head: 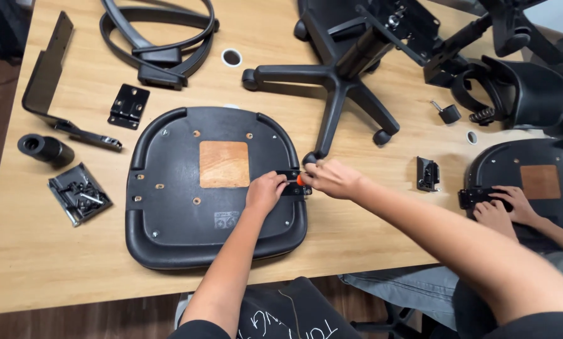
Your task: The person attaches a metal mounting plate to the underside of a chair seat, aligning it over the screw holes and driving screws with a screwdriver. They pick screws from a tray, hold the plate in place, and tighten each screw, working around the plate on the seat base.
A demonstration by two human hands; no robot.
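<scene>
— What is laid on the wooden desk (17, 251)?
— An upturned seat pan (212, 188); at its right edge a black bracket (292, 183) is pinched by left hand (265, 191) fingers, an orange-handled tool clamped in the right hand (335, 179); other holes remain unfilled

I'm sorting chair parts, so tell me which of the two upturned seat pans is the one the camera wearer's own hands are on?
The larger, central seat pan: the left hand and right hand meet at its right edge. The other pan, far right, is under a co-worker's hands.
</scene>
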